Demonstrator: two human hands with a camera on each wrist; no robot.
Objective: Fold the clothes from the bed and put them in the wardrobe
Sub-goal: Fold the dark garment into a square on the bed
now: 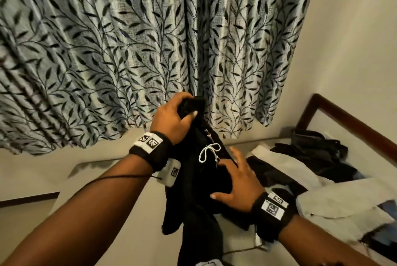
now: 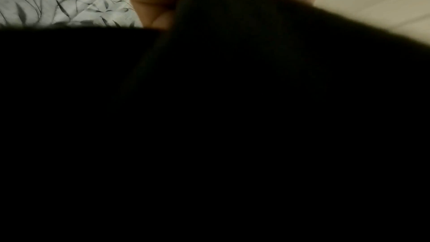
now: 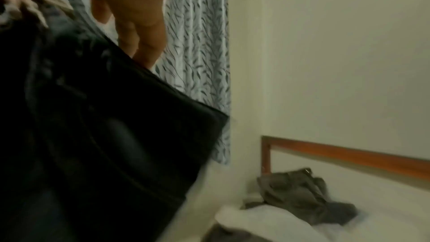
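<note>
The left hand holds up a pair of black trousers, its fingers and thumb curled tight round the top edge. The right hand lies flat against the cloth lower down, fingers spread and straight, just beside the white drawstring. The trousers hang down from the left fingers. Right of the right fingers, more clothes lie heaped on the bed. A leaf-patterned curtain hangs beyond both hands.

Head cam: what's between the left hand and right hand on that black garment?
Head view: between the left hand and right hand runs the black garment itself, with its white drawstring knotted there. Nothing else.
</note>
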